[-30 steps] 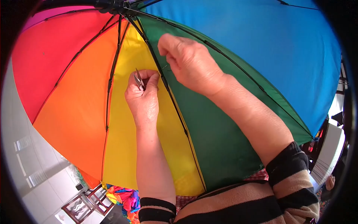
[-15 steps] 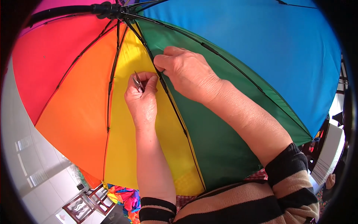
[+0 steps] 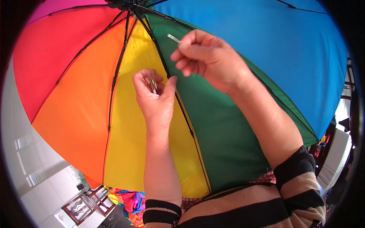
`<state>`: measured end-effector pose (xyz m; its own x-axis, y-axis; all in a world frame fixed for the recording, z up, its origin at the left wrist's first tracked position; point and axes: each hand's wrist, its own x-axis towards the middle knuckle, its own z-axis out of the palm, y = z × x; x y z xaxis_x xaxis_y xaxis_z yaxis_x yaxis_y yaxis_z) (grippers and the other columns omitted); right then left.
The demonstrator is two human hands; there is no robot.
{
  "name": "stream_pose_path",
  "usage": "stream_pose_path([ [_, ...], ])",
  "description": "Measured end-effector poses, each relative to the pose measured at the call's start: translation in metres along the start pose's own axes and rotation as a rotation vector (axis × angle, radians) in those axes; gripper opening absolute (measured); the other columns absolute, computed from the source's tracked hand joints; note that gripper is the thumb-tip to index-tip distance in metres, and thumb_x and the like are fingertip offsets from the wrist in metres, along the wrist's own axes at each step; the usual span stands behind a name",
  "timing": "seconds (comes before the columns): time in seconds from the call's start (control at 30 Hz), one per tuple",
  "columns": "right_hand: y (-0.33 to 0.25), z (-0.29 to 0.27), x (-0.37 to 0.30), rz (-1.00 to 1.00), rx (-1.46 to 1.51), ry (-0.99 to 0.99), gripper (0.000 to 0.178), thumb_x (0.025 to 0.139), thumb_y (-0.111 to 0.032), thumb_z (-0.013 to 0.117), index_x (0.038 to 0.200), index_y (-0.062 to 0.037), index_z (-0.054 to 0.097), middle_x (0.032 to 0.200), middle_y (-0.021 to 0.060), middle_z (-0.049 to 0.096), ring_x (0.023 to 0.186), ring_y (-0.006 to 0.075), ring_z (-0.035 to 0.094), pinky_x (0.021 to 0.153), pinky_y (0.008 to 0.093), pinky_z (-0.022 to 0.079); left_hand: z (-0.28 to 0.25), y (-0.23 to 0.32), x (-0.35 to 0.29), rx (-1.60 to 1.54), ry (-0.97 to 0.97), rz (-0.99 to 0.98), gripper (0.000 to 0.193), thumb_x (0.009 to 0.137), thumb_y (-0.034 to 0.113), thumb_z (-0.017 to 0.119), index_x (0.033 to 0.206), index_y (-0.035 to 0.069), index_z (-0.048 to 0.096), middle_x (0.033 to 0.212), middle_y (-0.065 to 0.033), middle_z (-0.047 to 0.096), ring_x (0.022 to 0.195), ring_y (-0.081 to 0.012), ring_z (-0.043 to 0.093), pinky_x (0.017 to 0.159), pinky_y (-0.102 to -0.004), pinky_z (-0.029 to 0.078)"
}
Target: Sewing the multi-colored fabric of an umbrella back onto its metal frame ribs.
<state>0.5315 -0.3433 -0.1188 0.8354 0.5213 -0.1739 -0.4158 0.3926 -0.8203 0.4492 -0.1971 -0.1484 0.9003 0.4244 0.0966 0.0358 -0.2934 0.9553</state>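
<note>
An open umbrella (image 3: 213, 125) with rainbow-coloured panels spreads before me, its inner side and black ribs showing. My left hand (image 3: 154, 97) is over the yellow panel, beside the black rib (image 3: 159, 57) where yellow meets green. Small pointed scissors (image 3: 153, 84) are tucked in its curled fingers, blades up, while the thumb stands apart on the rib side. Over the green panel, higher up, my right hand (image 3: 207, 57) pinches a short, flat, pale strip (image 3: 173, 38) between thumb and fingertips; it looks like metal, kind unclear. Its other fingers curl loosely, apart from the cloth.
The umbrella's black hub (image 3: 127, 4) is at the top edge, with ribs fanning out from it. Below left lie a heap of bright multicoloured cloth (image 3: 133, 203) and a dark wooden chair (image 3: 79, 209) on pale floor tiles (image 3: 42, 178). A white padded thing (image 3: 336, 155) stands at far right.
My right hand has moved up and right off the rib, turning so the pale strip shows. My left thumb has parted from the fingers at the rib. The umbrella has shifted slightly upward.
</note>
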Motion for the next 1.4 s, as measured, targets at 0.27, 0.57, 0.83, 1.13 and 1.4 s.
stream_pose_path([
  [0.27,-0.012,-0.016,-0.003,0.045,0.188,-0.087,0.011,0.094,-0.013,0.057,0.09,-0.0031,0.056,0.082,0.007,0.064,0.068,0.0121,0.062,0.058,0.0221,0.051,0.005,0.006,0.002,0.099,0.074,0.142,0.035,0.073,-0.009,0.07,0.101,0.003,0.053,0.091,-0.0032,0.047,0.06,-0.0067,0.043,0.054,-0.0211,0.039],
  [0.57,0.02,-0.019,-0.004,-0.528,-0.891,-0.063,0.009,0.082,-0.006,0.062,0.088,-0.0032,0.055,0.078,0.0101,0.061,0.072,0.0234,0.063,0.062,0.0331,0.053,-0.001,0.014,0.018,0.272,0.06,0.224,0.01,0.079,-0.001,0.069,0.08,0.001,0.06,0.081,0.0016,0.048,0.055,-0.0045,0.039,0.05,-0.0218,0.034],
  [0.83,0.048,0.007,0.0,-0.639,-1.442,0.058,0.015,0.073,0.001,0.058,0.086,-0.0033,0.052,0.086,0.0144,0.057,0.082,0.0343,0.061,0.069,0.0426,0.052,-0.019,0.024,0.025,-0.11,-0.054,-0.372,0.012,0.083,0.01,0.071,0.081,0.005,0.06,0.064,0.0082,0.045,0.052,-0.0012,0.032,0.045,-0.0204,0.024],
  [1.13,0.06,0.01,0.002,-0.667,-1.265,0.108,0.02,0.077,0.001,0.057,0.094,-0.0048,0.049,0.087,0.0137,0.057,0.085,0.0336,0.061,0.069,0.0435,0.052,-0.01,0.007,0.02,-0.062,0.063,-0.261,0.013,0.082,0.007,0.071,0.081,0.003,0.058,0.066,0.0052,0.05,0.056,-0.0035,0.039,0.051,-0.0208,0.032],
  [1.4,0.056,0.01,0.005,-0.655,-0.894,0.078,0.009,0.08,-0.001,0.059,0.087,-0.0042,0.054,0.08,0.0123,0.061,0.076,0.0331,0.061,0.066,0.0394,0.051,-0.008,0.017,0.025,0.109,0.034,-0.234,0.014,0.081,0.005,0.071,0.078,0.001,0.057,0.07,0.002,0.057,0.062,-0.0057,0.046,0.058,-0.0219,0.039],
])
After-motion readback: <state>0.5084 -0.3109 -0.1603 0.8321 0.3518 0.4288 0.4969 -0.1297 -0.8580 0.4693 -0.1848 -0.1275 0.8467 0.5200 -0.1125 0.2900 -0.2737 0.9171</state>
